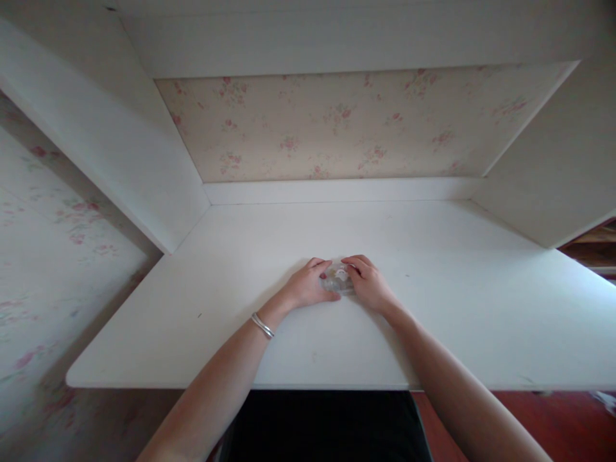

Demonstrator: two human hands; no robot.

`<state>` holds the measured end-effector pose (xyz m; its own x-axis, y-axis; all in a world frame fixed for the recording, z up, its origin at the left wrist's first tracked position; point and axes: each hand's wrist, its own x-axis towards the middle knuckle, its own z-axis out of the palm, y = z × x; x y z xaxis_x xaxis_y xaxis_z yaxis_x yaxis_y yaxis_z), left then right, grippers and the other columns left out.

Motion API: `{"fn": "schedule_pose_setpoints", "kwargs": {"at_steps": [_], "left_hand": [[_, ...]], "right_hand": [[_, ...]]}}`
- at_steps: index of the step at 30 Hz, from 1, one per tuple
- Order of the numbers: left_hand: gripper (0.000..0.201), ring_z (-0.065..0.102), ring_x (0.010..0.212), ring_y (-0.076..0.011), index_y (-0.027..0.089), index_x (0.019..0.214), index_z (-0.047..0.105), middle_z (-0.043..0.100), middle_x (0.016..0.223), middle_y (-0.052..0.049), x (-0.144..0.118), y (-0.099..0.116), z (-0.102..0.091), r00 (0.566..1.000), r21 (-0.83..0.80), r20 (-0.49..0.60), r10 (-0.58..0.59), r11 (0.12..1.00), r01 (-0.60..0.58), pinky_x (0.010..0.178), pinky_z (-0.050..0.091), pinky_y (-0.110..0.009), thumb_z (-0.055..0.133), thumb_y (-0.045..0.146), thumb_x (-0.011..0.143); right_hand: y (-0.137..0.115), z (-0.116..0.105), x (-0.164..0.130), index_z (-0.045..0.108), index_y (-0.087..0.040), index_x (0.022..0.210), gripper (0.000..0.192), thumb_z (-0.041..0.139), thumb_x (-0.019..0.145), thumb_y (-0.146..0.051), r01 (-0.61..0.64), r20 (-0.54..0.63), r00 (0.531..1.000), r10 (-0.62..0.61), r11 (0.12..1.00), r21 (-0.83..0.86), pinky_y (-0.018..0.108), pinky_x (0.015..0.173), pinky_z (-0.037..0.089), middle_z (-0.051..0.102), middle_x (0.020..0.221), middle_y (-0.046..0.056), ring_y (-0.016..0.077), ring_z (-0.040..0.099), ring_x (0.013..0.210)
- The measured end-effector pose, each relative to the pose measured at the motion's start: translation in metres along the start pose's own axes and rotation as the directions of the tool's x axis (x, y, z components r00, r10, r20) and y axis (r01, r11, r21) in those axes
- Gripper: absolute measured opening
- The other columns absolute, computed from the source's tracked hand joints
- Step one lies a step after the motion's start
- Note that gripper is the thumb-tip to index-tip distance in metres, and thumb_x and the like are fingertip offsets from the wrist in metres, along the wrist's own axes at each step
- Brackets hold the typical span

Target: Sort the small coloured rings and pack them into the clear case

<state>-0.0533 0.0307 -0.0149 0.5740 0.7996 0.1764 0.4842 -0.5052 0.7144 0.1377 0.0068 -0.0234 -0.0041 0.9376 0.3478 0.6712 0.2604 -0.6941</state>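
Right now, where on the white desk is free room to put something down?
Bare patches lie on the desk left of the left hand, right of the right hand, and behind them toward the back ledge. Only the centre is crowded, where both hands meet on a small clear object.

A white desk (433, 308) fills the view, set into a white alcove – slanted side panels (120, 147) left and right, a low ledge along the back. Behind it runs cream wallpaper (337, 122) with small pink flowers; the same paper covers the wall at left. Red-brown floor (553, 423) shows below right – soft, even daylight.
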Motion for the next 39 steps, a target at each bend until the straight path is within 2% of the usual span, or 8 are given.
{"fn": "schedule_pose_setpoints", "kwargs": {"at_steps": [8, 21, 28, 39], "left_hand": [[0.076, 0.059, 0.09, -0.0198, 0.019, 0.123, 0.053, 0.056, 0.114, -0.009, 0.0012, 0.0019, -0.0017, 1.0, 0.005, -0.018, 0.021, 1.0, -0.021, 0.087, 0.047, -0.035, 0.071, 0.057, 0.061], [0.078, 0.06, 0.088, -0.0173, 0.017, 0.125, 0.05, 0.054, 0.122, -0.009, 0.0014, 0.0066, -0.003, 0.999, -0.023, -0.041, 0.001, 1.0, -0.002, 0.089, 0.047, -0.033, 0.075, 0.05, 0.059], [0.08, 0.059, 0.092, -0.0186, 0.016, 0.125, 0.051, 0.056, 0.12, -0.009, 0.0026, 0.0019, -0.0037, 1.0, -0.024, 0.001, -0.005, 1.0, 0.005, 0.09, 0.046, -0.033, 0.074, 0.053, 0.059], [0.082, 0.057, 0.091, -0.0195, 0.012, 0.124, 0.05, 0.057, 0.111, -0.01, 0.0053, 0.0003, -0.001, 1.0, 0.017, -0.021, -0.005, 1.0, 0.005, 0.088, 0.047, -0.033, 0.076, 0.05, 0.057]], "right_hand": [[0.0026, 0.0013, 0.0, 0.064, -0.02, 0.101, 0.029, 0.04, 0.086, -0.023, 0.026, -0.013, 1.0, -0.026, 0.999, 0.019, 0.033, 0.087, 0.045, 0.06, 0.105, 0.007, 0.0175, 0.057, 0.094], [0.0006, 0.0006, 0.0004, 0.064, -0.021, 0.1, 0.027, 0.04, 0.087, -0.025, -0.013, -0.014, 1.0, 0.014, 1.0, 0.028, 0.033, 0.084, 0.045, 0.06, 0.105, 0.006, 0.0177, 0.057, 0.094], [-0.0015, -0.0007, -0.0004, 0.063, -0.021, 0.101, 0.027, 0.041, 0.089, -0.03, -0.017, 0.002, 1.0, 0.017, 1.0, -0.015, 0.033, 0.084, 0.045, 0.06, 0.105, 0.006, 0.0177, 0.058, 0.092], [-0.0041, -0.0006, 0.0001, 0.064, -0.021, 0.103, 0.028, 0.041, 0.09, -0.031, 0.009, 0.022, 1.0, -0.009, 0.999, -0.033, 0.035, 0.088, 0.045, 0.061, 0.106, 0.007, 0.0192, 0.058, 0.096]]}}
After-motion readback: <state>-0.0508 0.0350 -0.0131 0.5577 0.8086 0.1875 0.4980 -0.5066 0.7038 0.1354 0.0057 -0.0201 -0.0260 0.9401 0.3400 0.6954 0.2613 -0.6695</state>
